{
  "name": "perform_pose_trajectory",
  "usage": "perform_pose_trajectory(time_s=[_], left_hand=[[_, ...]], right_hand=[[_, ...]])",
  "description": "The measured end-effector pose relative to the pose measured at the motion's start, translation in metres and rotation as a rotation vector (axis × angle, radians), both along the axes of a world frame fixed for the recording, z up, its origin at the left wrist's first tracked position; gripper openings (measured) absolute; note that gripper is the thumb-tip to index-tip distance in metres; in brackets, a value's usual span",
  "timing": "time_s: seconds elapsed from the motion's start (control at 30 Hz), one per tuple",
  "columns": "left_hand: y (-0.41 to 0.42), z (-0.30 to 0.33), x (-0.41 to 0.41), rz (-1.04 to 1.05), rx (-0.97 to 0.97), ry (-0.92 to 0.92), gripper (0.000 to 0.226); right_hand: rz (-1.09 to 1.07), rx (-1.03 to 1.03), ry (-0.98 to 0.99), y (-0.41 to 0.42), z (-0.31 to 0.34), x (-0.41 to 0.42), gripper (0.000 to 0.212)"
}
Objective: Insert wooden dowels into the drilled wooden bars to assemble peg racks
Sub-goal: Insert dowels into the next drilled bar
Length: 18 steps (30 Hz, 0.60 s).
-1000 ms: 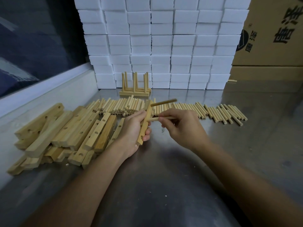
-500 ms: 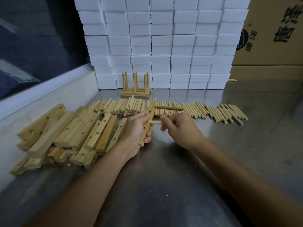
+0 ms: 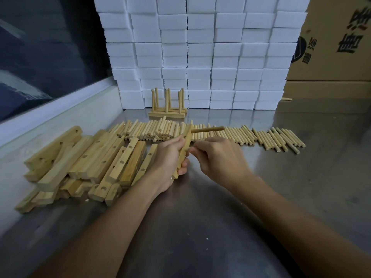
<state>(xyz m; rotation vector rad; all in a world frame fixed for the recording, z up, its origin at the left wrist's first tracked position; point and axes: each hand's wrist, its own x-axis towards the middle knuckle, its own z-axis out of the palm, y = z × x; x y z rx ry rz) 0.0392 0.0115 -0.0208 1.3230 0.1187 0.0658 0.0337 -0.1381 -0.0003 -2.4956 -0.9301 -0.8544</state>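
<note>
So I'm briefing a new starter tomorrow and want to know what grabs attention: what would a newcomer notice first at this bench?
Probably the two hands at centre: the left hand grips a drilled bar with one dowel already sticking out, while the right hand works at the bar's middle. Next, the wall of white foam blocks behind, with finished peg racks at its foot. Then the heap of bars on the left and the row of loose dowels across the steel table.

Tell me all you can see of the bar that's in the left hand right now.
The bar is a slim strip of pale wood, held on edge and tilted, far end up, above the steel table. The left hand grips its middle and lower part. One dowel already stands out of its upper end, pointing right. The right hand presses fingertips against its middle, seemingly seating a second dowel that is mostly hidden.
</note>
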Motion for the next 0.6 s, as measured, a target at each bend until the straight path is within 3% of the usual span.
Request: perform_pose_trajectory(time_s=[0.1, 0.23, 0.27, 0.37, 0.43, 0.5, 0.6], left_hand=[[-0.0026, 0.0002, -0.0020, 0.020, 0.033, -0.022, 0.040], [-0.0072, -0.0006, -0.0025, 0.021, 0.113, -0.035, 0.043], [-0.0075, -0.0007, -0.0022, 0.022, 0.114, -0.031, 0.043], [-0.0062, 0.0005, -0.0020, 0.031, 0.084, -0.019, 0.043], [-0.0060, 0.0009, -0.0024, 0.030, 0.077, -0.016, 0.042], [-0.0071, 0.0015, -0.0033, 0.030, 0.108, -0.018, 0.043], [-0.0096, 0.0026, -0.0043, 0.036, 0.173, -0.016, 0.045]], right_hand=[[-0.038, 0.074, 0.108, 0.0017, -0.0020, 0.0005, 0.034], [-0.051, 0.475, 0.596, 0.0013, -0.0048, 0.0046, 0.043], [-0.029, 0.431, 0.556, 0.0014, -0.0054, 0.0041, 0.041], [-0.034, 0.112, 0.147, -0.0003, -0.0067, -0.0007, 0.033], [-0.066, 0.052, 0.062, 0.0012, -0.0053, -0.0005, 0.033], [-0.067, 0.221, 0.299, 0.0043, -0.0053, 0.0000, 0.036], [-0.137, 0.614, 0.876, 0.0039, 0.0009, 0.0049, 0.040]])
